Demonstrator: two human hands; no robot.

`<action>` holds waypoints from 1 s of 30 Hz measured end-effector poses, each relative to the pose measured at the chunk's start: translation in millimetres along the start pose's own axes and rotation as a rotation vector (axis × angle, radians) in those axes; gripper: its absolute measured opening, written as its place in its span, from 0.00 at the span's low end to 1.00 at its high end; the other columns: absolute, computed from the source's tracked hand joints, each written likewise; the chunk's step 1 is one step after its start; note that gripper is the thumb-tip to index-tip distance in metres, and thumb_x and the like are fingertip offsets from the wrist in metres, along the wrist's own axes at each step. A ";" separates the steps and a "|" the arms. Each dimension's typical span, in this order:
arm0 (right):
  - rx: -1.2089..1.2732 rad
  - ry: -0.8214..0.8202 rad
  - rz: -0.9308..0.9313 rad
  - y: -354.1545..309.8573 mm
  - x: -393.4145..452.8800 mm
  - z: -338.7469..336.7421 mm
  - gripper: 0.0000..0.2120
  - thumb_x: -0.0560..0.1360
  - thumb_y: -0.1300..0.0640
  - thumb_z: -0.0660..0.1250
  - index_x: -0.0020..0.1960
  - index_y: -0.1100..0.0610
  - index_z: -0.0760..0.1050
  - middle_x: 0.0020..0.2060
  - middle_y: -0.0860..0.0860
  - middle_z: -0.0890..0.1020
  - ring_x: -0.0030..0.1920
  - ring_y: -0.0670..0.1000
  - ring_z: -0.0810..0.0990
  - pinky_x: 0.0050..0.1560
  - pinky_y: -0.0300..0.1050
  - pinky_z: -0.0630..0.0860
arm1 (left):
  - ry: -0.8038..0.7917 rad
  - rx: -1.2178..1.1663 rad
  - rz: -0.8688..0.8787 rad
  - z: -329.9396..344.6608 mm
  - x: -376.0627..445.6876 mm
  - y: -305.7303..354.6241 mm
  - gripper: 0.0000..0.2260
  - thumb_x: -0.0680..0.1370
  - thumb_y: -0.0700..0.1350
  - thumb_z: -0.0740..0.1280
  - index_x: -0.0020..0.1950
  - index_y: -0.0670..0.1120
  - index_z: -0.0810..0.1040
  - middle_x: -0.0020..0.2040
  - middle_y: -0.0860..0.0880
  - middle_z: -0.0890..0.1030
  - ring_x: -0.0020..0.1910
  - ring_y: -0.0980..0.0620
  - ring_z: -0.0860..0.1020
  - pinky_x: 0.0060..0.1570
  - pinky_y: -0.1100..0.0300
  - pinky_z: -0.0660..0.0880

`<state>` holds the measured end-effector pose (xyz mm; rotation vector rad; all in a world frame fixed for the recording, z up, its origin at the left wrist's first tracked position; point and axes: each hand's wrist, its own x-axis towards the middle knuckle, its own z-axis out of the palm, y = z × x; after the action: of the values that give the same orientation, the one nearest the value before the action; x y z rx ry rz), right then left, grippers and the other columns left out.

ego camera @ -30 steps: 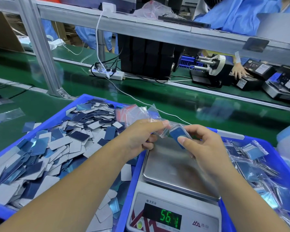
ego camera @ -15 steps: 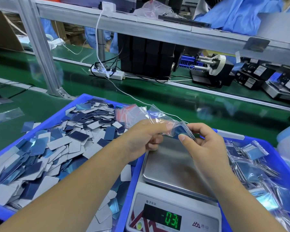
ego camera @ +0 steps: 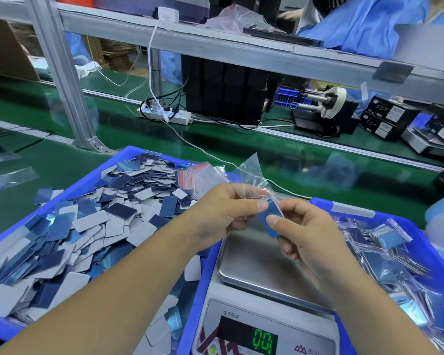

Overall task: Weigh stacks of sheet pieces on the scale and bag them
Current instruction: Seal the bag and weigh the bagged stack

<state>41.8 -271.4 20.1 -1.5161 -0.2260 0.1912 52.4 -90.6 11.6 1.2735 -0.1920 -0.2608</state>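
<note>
One head-worn camera looks forward and down, close over the hands and scale, across the table.

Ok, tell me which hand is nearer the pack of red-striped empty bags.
Left. The left hand sits just right of the empty bags in the left bin; the right hand is farther right, over the scale.

Green surface, with items resting on it.
Left blue bin of loose sheet pieces; right blue bin of bagged stacks; scale between them; white power strip and cable; clear bags at left; black label dispenser.
</note>
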 end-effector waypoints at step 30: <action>0.223 0.063 0.013 -8.1 -2.6 4.9 0.13 0.65 0.65 0.73 0.49 0.62 0.78 0.36 0.57 0.81 0.32 0.53 0.81 0.34 0.41 0.80 | 0.061 -0.010 0.076 11.3 -1.6 -3.2 0.01 0.70 0.47 0.75 0.39 0.53 0.86 0.35 0.56 0.80 0.31 0.59 0.71 0.32 0.65 0.64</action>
<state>37.9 -267.8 28.3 -1.3006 -0.1397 0.1721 47.4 -101.4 11.7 1.2600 -0.1866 -0.1572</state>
